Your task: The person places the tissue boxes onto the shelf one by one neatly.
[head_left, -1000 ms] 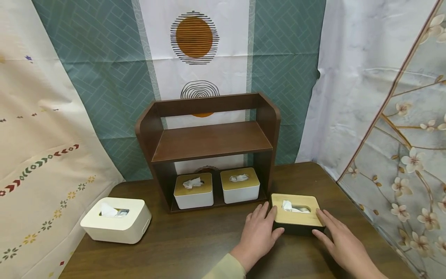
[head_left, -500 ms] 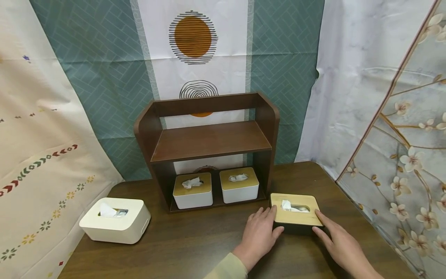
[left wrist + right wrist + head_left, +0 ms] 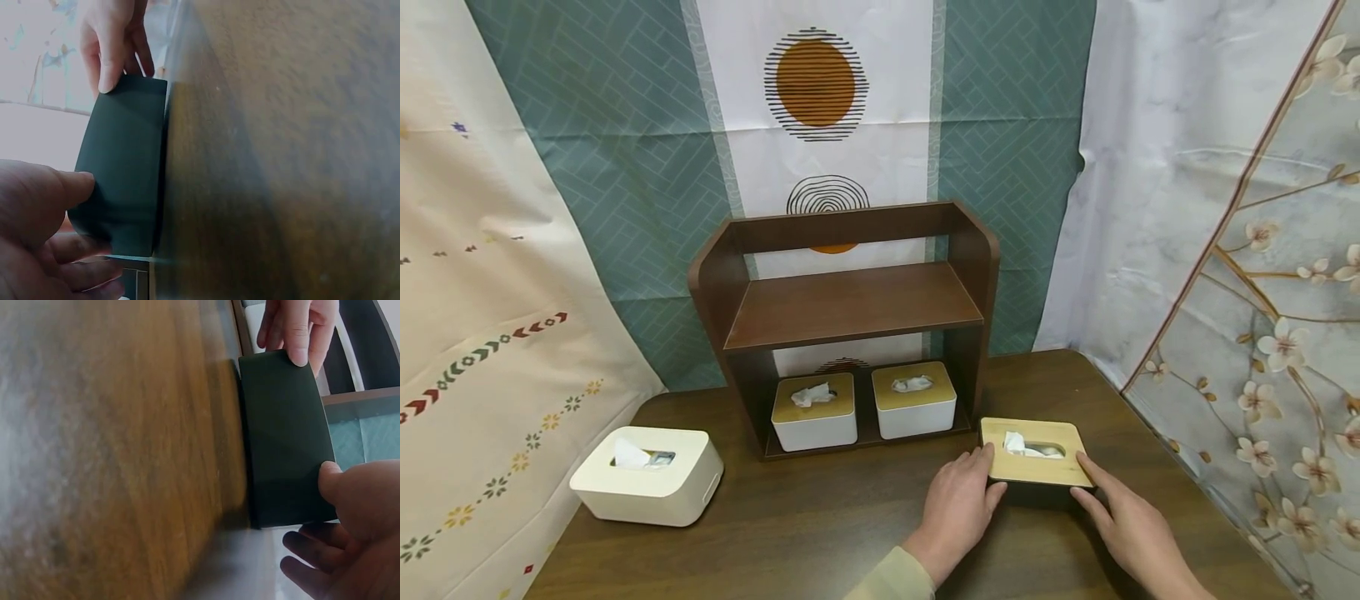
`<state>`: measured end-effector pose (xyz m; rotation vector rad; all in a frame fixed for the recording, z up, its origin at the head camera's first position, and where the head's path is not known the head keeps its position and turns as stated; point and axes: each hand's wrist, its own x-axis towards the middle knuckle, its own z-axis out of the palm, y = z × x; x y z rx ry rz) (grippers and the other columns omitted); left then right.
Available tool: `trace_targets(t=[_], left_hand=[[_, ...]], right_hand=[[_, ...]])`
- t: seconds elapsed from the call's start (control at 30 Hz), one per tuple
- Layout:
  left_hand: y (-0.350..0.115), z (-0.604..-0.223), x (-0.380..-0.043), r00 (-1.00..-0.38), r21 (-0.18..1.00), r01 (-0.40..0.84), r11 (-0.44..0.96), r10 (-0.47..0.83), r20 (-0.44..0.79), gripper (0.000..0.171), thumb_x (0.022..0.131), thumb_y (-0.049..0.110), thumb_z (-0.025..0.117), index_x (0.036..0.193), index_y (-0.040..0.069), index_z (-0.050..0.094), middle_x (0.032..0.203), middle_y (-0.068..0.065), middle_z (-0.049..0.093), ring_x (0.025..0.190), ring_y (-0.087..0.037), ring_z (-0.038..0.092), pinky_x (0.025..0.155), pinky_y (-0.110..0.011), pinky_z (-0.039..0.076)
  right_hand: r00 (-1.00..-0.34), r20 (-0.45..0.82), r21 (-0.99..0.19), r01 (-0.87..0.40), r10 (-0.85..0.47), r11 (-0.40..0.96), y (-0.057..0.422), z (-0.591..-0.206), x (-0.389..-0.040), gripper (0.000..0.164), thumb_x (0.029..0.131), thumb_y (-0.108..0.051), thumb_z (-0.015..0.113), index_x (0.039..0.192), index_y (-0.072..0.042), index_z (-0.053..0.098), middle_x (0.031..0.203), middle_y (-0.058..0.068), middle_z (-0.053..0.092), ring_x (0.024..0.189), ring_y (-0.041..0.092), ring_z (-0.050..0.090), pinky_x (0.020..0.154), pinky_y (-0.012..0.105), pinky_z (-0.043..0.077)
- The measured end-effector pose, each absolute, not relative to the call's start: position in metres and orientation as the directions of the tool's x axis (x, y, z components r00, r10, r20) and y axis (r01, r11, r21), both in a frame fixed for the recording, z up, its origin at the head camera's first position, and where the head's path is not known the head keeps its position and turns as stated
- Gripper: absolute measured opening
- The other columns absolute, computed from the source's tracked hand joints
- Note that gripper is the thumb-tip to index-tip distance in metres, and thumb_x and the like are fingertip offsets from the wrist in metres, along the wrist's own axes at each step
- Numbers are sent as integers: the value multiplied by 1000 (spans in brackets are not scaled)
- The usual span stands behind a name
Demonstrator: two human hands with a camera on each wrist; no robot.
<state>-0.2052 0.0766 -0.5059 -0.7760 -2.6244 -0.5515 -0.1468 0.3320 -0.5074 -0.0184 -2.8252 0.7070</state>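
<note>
Black tissue box (image 3: 1036, 454): near right of counter (image 3: 820, 533), just right of shelf (image 3: 850, 308) | your left hand (image 3: 958, 508) grips its left end | your right hand (image 3: 1123, 525) grips its right end, thumbs on the near wall.

1. Shelf unit (image 3: 850, 308) sits at the back of the table (image 3: 820, 533), two tissue boxes (image 3: 814, 410) (image 3: 914, 399) side by side in its bottom bay.
2. Another tissue box (image 3: 647, 475) is off to the left.
3. Bamboo-lid box (image 3: 1034, 454) is front-right of the shelf, between left hand (image 3: 958, 508) and right hand (image 3: 1131, 533).
</note>
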Motion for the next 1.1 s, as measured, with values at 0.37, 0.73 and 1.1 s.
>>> trace_targets(t=[0.37,0.73,1.1], left_hand=[[66,-489,-194,-789,354,568,743,371,489,55,105,32,80,153,9,64,143,-14,72,114,-25,78,87,-40,65],[43,-455,-180,-736,322,587,743,325,594,59,101,33,85,152,9,66,143,-12,73,104,-26,81,82,-41,66],[14,-418,-169,-672,260,595,761,292,681,60,98,35,88,150,12,68,142,-8,74,96,-26,82,75,-41,66]], right_hand=[[-938,338,-495,-103,81,863,318,-492,-139,60,111,-27,70,165,-7,51,152,30,61,129,58,63,93,74,51],[-869,489,-484,-199,75,852,297,-459,-127,63,106,-21,79,164,-17,56,149,24,66,125,54,68,88,71,52],[-770,637,-412,-315,23,855,276,-423,-127,69,98,-16,86,162,-24,60,147,14,70,104,36,79,79,56,57]])
